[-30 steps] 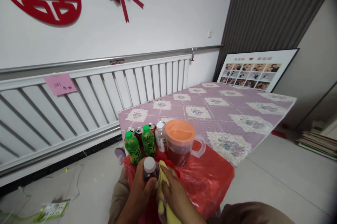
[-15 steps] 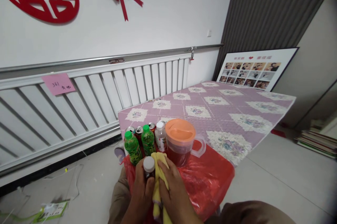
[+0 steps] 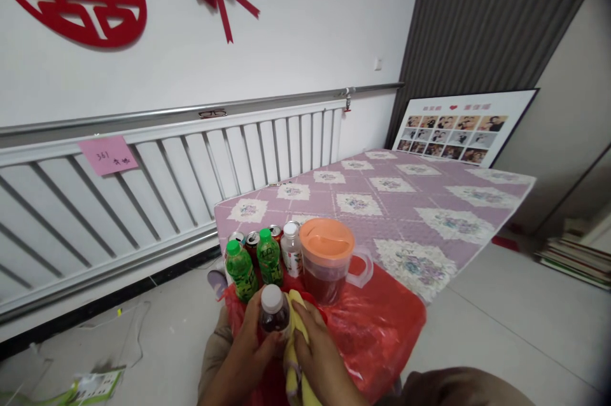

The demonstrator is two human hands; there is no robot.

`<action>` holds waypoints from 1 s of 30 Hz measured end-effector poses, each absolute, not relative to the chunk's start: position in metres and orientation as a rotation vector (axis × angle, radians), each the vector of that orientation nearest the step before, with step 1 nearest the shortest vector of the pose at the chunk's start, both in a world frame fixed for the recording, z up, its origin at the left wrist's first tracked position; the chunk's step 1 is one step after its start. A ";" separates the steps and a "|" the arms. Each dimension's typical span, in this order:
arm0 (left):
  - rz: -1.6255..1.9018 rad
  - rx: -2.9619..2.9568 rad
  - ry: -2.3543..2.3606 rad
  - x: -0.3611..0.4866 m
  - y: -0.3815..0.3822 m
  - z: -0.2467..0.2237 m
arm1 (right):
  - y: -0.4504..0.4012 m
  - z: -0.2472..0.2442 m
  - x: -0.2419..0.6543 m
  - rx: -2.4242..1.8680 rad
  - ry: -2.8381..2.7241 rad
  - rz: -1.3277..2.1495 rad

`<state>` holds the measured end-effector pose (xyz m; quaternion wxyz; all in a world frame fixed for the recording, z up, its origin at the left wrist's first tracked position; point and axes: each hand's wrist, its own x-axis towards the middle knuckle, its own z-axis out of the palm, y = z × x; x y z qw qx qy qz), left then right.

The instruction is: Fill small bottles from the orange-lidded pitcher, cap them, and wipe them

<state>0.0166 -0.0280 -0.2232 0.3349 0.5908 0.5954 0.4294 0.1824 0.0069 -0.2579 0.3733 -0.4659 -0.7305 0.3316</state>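
Note:
My left hand (image 3: 254,349) is closed around a dark bottle (image 3: 274,317) with a white cap, held upright near my lap. Against the bottle's right side, my right hand (image 3: 317,342) grips a folded yellow cloth (image 3: 294,355). Just beyond my hands stand two green-capped bottles, one in front at the left (image 3: 241,271) and another bottle (image 3: 270,256) beside it. A clear bottle with a white cap (image 3: 291,248) and several drink cans (image 3: 252,240) are close by. To their right is a clear pitcher (image 3: 327,266) with an orange lid.
Red plastic sheeting (image 3: 377,329) lies under the drinks, over a table with a purple floral cloth (image 3: 363,183). A white radiator (image 3: 181,170) runs along the wall at the left. A photo board (image 3: 458,129) leans at the back right. A power strip (image 3: 98,387) lies on the floor.
The cloth has shifted slightly right and down along the bottle, and more of the dark bottle shows now. Both hands keep their hold. The drinks and pitcher stand where they were.

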 end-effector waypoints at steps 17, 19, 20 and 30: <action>1.396 1.373 1.708 0.035 -0.028 -0.232 | 0.004 -0.254 0.179 -1.216 -1.881 0.804; 1.402 1.362 1.715 0.035 -0.029 -0.231 | 0.006 -0.260 0.180 -1.211 -1.892 0.865; 1.405 1.353 1.718 0.035 -0.029 -0.230 | 0.006 -0.261 0.180 -1.215 -1.896 0.887; 1.433 1.323 1.770 0.035 -0.026 -0.242 | -0.001 -0.245 0.186 -1.123 -1.865 0.723</action>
